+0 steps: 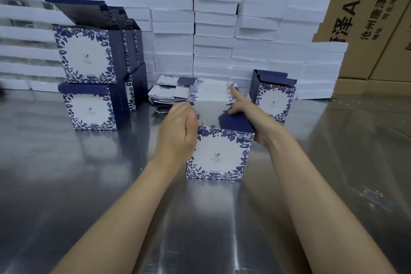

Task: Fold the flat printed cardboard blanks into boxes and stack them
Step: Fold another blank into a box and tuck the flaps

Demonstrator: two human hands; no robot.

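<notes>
L hand point(178, 133), R hand point(255, 118) grip box point(219, 153), inside hidden.

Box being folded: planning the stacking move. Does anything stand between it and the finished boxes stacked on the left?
Nothing visible stands there: only steel table separates the box from the stack, and the left hand rests against that side.

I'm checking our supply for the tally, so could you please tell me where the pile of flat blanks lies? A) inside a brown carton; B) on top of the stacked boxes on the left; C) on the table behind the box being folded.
C: the pile of flat blanks lies on the steel table, just behind the box that stands between the left hand and right hand.
</notes>
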